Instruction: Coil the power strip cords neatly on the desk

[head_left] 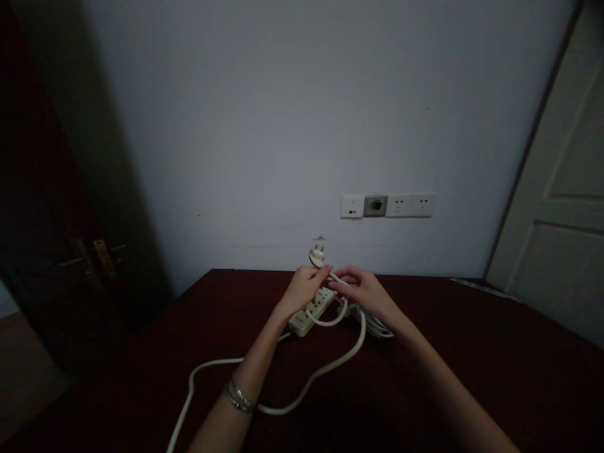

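Note:
A white plug (317, 255) with its metal prongs pointing up toward the wall stands above my hands. My left hand (303, 288) is closed on the cord just below the plug. Beside it, my right hand (362, 289) pinches the same white power cord (338, 277) a little farther along. Below my hands the cord forms a loop, then runs across the table toward the lower left. Partly hidden behind my left hand lies a white power strip (302, 322), tilted on the table. A bundle of thin cable (380, 328) rests under my right hand.
The dark red table (425, 377) reaches to the pale wall. Wall sockets (409, 205) and a grey-framed plate (375, 206) are set above its back edge. A flat strip (481, 288) lies at the back right. Doors stand at both sides.

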Tool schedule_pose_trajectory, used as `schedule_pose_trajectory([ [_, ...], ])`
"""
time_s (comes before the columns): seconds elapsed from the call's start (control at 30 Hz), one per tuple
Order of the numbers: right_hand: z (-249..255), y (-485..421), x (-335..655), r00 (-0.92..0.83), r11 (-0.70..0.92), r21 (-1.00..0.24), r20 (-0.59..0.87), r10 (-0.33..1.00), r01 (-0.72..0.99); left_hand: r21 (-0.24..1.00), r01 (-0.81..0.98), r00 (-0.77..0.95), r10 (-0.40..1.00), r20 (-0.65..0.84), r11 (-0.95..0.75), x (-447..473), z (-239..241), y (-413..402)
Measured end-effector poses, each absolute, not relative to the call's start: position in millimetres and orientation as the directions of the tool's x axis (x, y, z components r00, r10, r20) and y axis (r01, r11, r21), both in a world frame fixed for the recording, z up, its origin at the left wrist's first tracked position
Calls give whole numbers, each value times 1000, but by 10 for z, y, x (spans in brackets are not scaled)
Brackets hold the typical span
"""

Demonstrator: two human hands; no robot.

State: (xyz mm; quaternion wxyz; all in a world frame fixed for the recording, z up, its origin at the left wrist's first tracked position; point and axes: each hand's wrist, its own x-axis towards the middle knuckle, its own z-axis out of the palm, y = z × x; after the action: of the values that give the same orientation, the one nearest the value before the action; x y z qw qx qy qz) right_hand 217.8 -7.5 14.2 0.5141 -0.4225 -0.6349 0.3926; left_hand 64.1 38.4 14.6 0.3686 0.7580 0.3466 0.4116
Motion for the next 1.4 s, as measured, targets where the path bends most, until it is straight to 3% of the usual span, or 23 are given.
schedule_pose_trajectory([
  [0.1,101,-58,2156,-42,448,-845,457,889,292,861,204,483,813,325,-465,671,140,349],
  [0.2,120,-95,2178,26,497,-756,560,828,426,925,74,538,796,277,-372,652,171,330],
  [0.4,128,-85,2216,211,514,-779,604,769,358,972,-17,605,772,196,-234,521,239,366],
  [0.53,112,-55,2253,255,496,-730,650,716,470,989,-96,603,784,148,-113,468,229,433],
  [0.6,129,-59,2295,290,467,-705,671,682,534,981,-143,601,776,192,-132,443,222,467],
  [0.67,153,-62,2346,302,449,-695,678,671,562,960,-111,588,762,272,-256,422,220,490],
  [0.87,198,-29,2479,112,399,-733,539,835,551,684,172,541,648,536,-709,416,267,421],
  [0.97,239,-52,2523,-52,409,-768,443,895,492,518,269,527,574,627,-812,422,310,357],
  [1.1,317,-144,2568,-239,374,-869,307,921,325,391,329,480,509,714,-859,449,336,309],
  [1.2,343,-202,2586,-344,316,-922,229,911,223,386,311,447,492,747,-869,482,326,292],
  [1.4,280,-178,2550,-389,209,-975,163,907,80,553,264,406,611,679,-790,484,293,335],
])
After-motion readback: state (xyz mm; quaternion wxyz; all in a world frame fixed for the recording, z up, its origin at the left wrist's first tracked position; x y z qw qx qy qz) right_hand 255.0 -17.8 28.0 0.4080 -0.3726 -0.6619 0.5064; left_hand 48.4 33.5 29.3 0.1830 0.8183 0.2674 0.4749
